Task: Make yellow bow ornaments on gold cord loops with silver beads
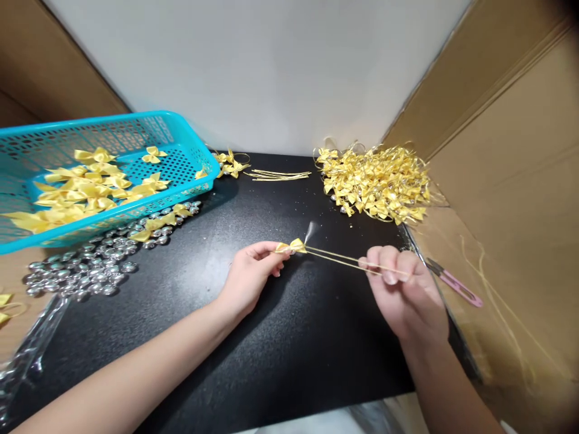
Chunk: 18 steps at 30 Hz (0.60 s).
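Observation:
Over the middle of the black table, my left hand (256, 271) pinches a small yellow ribbon bow (297, 245) between thumb and fingertips. Two strands of thin gold cord (335, 257) run from the bow to the right, stretched nearly straight. My right hand (402, 289) is closed on the far part of that cord, its fingers curled around it. Just above the bow a small whitish, blurred piece (310, 231) sticks up; I cannot make out what it is.
A turquoise basket (199, 141) with yellow bows stands at left, silver beads (85, 271) before it. Cut gold cords (280, 175) lie at the back. A heap of corded bows (375, 184) sits back right. Pink-handled thread snips (459, 287) lie at the right edge. Cardboard (511, 150) walls the right.

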Tool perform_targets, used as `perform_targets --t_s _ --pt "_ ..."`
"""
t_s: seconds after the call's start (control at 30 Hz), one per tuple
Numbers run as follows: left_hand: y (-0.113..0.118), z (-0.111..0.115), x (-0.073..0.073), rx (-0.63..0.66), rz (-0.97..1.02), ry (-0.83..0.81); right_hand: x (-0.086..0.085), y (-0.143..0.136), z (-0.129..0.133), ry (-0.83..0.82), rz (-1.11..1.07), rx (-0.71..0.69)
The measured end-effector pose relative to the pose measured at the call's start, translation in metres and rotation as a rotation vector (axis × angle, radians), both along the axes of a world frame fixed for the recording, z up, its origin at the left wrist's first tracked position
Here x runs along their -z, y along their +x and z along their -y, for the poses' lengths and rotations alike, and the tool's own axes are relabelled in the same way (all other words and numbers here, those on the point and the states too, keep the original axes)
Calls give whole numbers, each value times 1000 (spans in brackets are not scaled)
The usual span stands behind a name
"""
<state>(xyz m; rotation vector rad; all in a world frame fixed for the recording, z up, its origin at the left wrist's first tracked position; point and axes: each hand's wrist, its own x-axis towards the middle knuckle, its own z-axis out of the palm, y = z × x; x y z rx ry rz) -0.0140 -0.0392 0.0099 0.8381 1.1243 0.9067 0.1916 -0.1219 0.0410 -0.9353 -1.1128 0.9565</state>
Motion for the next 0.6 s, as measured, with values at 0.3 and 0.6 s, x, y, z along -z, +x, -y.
perform_targets --t_s 0.3,0.6 --pt "-4 -13 1 -55 0 45 -10 24 0 -35 -294 201" --pt "-7 -19 0 -10 64 -9 -24 39 9 3 -386 329"
